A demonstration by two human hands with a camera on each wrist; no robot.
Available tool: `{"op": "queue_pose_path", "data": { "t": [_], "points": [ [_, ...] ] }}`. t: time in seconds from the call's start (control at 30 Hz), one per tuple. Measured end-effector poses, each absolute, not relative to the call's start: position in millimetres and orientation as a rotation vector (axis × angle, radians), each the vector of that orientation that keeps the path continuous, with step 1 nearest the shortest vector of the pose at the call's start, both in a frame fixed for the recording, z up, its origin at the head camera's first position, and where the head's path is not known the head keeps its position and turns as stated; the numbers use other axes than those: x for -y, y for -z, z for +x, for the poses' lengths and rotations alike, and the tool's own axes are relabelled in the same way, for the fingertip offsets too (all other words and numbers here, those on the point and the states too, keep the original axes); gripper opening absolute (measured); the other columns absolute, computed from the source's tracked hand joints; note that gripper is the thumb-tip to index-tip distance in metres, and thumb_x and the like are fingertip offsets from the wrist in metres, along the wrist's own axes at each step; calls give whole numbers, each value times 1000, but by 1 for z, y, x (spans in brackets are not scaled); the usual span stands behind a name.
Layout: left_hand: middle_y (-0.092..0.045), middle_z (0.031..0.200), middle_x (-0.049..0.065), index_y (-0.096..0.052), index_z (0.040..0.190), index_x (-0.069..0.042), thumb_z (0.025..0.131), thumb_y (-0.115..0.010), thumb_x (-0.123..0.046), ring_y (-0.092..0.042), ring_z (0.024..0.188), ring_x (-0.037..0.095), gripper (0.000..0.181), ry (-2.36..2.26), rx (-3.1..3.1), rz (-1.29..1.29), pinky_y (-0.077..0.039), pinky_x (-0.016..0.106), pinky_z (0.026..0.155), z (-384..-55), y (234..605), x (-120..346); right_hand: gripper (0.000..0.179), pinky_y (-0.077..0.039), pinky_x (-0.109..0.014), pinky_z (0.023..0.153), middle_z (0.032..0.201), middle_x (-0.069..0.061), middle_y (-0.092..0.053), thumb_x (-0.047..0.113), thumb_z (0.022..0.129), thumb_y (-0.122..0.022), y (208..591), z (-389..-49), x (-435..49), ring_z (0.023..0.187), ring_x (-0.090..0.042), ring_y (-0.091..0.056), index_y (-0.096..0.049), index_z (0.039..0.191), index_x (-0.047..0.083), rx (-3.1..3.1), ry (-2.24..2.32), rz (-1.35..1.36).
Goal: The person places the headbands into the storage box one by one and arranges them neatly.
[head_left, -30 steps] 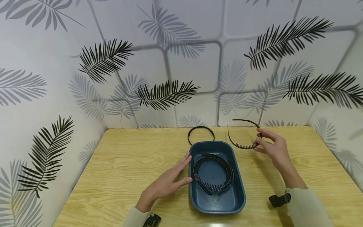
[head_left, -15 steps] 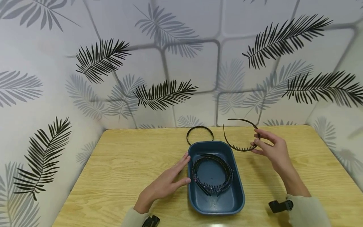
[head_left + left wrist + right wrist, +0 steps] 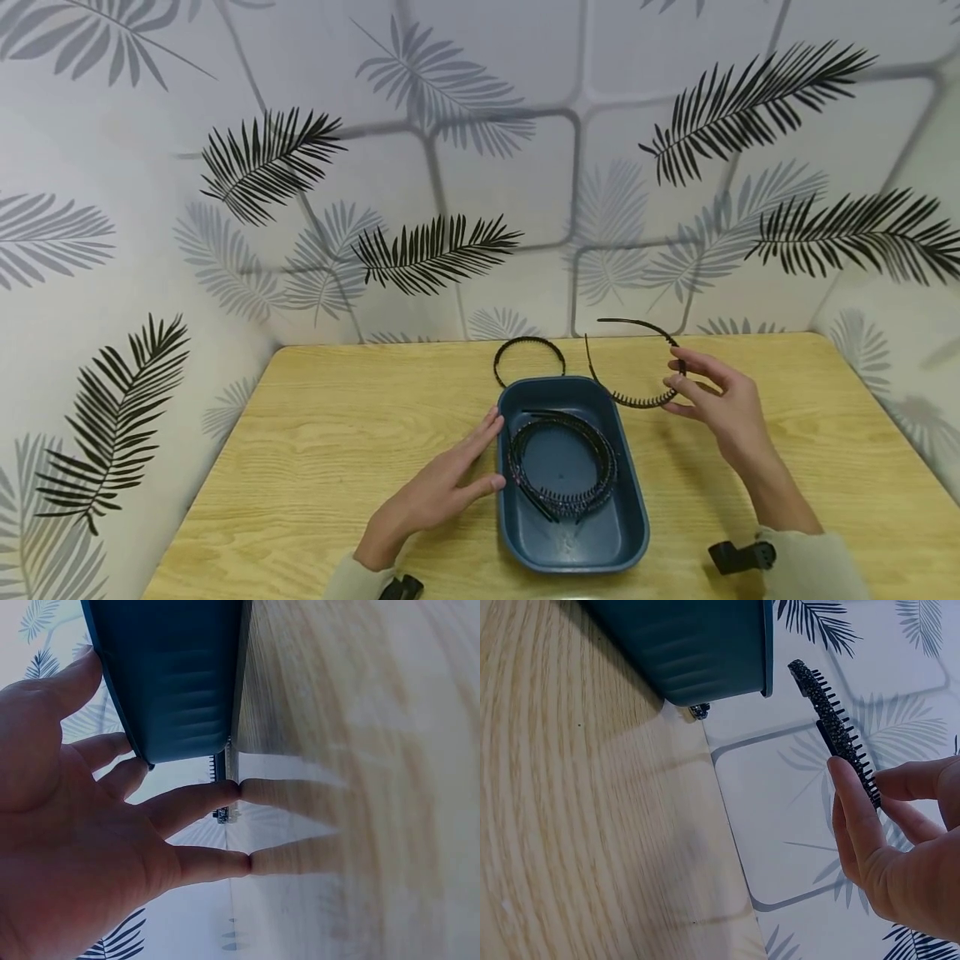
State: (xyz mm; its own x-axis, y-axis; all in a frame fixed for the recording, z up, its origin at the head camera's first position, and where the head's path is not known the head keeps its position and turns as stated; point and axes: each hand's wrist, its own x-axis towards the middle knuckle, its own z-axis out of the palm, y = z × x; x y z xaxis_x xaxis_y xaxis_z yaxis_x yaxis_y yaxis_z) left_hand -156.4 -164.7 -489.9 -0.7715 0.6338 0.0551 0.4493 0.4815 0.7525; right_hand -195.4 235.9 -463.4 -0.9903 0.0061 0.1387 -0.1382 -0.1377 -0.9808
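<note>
My right hand (image 3: 723, 400) pinches a black toothed headband (image 3: 637, 403) by its side, held up at the back right of the blue bin. In the right wrist view this headband (image 3: 838, 727) shows a sparkly outer face and a row of teeth. The blue plastic bin (image 3: 573, 558) stands on the table with several dark headbands (image 3: 567, 498) nested in a ring inside it. My left hand (image 3: 442, 492) rests with fingers straight against the bin's left rim. In the left wrist view, two fingertips of the left hand (image 3: 97, 832) touch the tabletop and others meet the bin's edge.
One more black headband (image 3: 528, 340) lies on the table behind the bin, near the wall. The wood-grain table (image 3: 337, 433) meets a wall (image 3: 510, 183) with a leaf pattern along its back edge.
My right hand has shifted slightly left with the headband, bringing it closer to the bin's back right corner. The left hand stays at the bin's rim.
</note>
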Motion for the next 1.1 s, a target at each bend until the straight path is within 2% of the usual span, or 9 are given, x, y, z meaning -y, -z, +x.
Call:
{"op": "queue_pose_path", "data": {
  "t": [0.13, 0.4, 0.83, 1.1],
  "points": [
    [-4, 172, -4, -15, 166, -15, 107, -56, -39, -8, 156, 14, 77, -1170, -2499, 929, -21, 51, 123, -156, 489, 164, 47, -61, -35, 75, 122, -6, -64, 0, 98, -68, 462, -194, -233, 102, -10, -71, -57, 143, -4, 1998, -2292, 178],
    [-4, 172, -4, -15, 166, -14, 107, -56, -39, -8, 156, 15, 77, -1168, -2494, 923, -21, 52, 123, -155, 490, 165, 42, -61, -35, 75, 122, -6, -64, 2, 99, -67, 463, -190, -232, 103, -8, -70, -60, 141, 1, 2004, -2274, 218],
    [-3, 172, -4, -14, 167, -14, 107, -56, -39, -8, 156, 14, 77, -1178, -2489, 942, -21, 51, 123, -156, 489, 163, 46, -61, -38, 77, 122, -8, -65, 2, 99, -67, 457, -185, -230, 104, -9, -70, -55, 144, -5, 2012, -2279, 254],
    [-3, 172, -5, -14, 167, -15, 106, -57, -38, -8, 156, 13, 77, -1179, -2494, 926, -21, 51, 123, -155, 492, 163, 42, -61, -36, 76, 119, 0, -68, 2, 101, -66, 461, -184, -228, 106, -9, -69, -59, 142, -1, 2050, -2271, 284]
  ]
}}
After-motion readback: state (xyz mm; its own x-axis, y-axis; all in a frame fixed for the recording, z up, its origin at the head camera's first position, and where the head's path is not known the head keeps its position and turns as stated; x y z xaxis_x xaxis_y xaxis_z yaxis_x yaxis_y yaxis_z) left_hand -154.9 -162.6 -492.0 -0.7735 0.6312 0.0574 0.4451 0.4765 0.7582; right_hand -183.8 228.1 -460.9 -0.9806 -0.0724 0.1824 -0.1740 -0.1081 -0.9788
